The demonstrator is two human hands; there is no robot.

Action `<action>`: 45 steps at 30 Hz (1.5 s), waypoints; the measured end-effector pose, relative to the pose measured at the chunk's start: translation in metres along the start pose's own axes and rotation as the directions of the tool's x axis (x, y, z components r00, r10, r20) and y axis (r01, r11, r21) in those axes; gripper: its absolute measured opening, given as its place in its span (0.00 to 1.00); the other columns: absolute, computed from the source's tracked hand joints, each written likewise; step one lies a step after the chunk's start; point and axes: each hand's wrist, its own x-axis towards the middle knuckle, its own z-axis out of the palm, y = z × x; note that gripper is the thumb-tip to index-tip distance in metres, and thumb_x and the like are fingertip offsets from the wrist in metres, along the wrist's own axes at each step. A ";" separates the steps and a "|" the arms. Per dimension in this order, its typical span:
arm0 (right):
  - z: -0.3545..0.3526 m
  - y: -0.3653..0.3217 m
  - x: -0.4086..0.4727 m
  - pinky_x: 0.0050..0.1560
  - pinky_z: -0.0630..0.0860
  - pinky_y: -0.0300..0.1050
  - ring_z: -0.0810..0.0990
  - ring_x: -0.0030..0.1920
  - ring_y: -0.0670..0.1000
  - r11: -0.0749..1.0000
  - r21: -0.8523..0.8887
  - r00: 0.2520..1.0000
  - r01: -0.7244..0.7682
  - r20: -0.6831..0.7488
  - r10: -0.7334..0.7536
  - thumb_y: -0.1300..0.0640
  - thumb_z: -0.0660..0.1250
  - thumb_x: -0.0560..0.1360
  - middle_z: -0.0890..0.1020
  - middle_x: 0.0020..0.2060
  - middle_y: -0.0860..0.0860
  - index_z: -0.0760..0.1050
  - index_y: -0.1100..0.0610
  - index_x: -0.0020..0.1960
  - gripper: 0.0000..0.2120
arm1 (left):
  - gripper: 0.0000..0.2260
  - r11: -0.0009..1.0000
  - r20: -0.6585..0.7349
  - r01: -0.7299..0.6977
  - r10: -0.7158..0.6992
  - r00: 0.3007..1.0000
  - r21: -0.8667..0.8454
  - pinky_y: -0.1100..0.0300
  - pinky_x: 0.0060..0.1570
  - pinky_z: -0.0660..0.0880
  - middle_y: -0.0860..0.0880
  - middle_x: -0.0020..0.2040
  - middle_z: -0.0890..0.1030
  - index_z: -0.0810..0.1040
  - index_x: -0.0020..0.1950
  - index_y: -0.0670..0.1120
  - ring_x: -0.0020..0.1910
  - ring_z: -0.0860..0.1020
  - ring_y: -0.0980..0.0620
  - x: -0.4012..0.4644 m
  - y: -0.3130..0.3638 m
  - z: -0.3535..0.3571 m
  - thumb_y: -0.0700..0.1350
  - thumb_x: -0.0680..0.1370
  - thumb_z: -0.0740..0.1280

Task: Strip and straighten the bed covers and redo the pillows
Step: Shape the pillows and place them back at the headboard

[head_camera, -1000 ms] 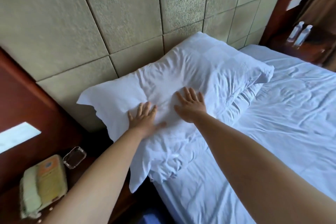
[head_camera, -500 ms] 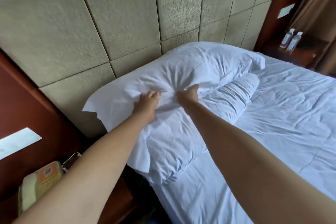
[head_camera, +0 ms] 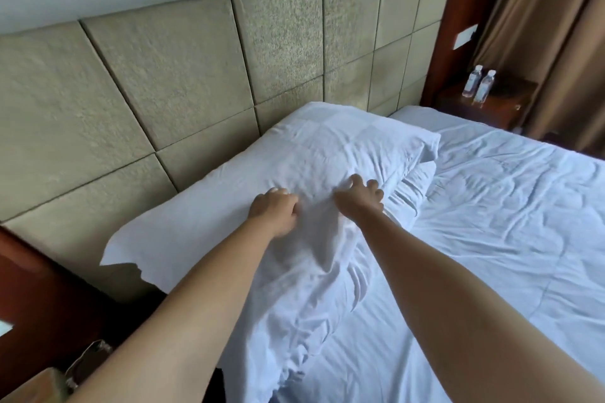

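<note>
Padded headboard panels point(head_camera: 183, 82) are backing the bed, where both hands are working the top pillow point(head_camera: 327, 154). Left hand point(head_camera: 273, 209) is curling into its white case, bunching cloth; right hand point(head_camera: 361, 196) is clawing a fold beside it. That pillow is lying on another pillow point(head_camera: 415, 186) at the mattress head. Fluffing seems underway; next likely calls for squaring it against the headboard.
</note>
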 end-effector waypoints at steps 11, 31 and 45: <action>-0.009 -0.079 0.144 0.70 0.55 0.55 0.56 0.73 0.58 0.886 -0.387 0.960 0.255 -0.009 -0.281 0.43 0.52 0.78 0.60 0.73 0.54 0.60 0.52 0.71 0.24 | 0.22 0.996 -0.044 -0.009 0.005 0.999 -0.094 0.48 0.64 0.63 0.50 0.73 0.61 0.59 0.74 0.55 0.71 0.60 0.45 0.183 -0.036 -0.024 0.58 0.81 0.54; 0.009 -0.088 0.256 0.50 0.71 0.47 0.79 0.56 0.60 0.801 -0.598 0.962 0.013 -0.212 -0.174 0.61 0.54 0.79 0.81 0.54 0.57 0.73 0.57 0.58 0.12 | 0.09 0.867 -0.059 0.352 -0.397 0.916 -0.352 0.53 0.49 0.73 0.41 0.56 0.80 0.76 0.53 0.42 0.57 0.78 0.40 0.293 -0.076 0.022 0.39 0.79 0.57; 0.037 -0.065 0.259 0.74 0.34 0.54 0.39 0.77 0.53 0.902 -0.431 0.987 0.008 -0.142 -0.077 0.50 0.47 0.79 0.42 0.78 0.55 0.43 0.47 0.78 0.29 | 0.24 0.967 0.021 0.144 -0.143 0.990 -0.211 0.51 0.69 0.58 0.46 0.75 0.58 0.51 0.78 0.53 0.73 0.58 0.46 0.299 -0.058 0.044 0.49 0.82 0.49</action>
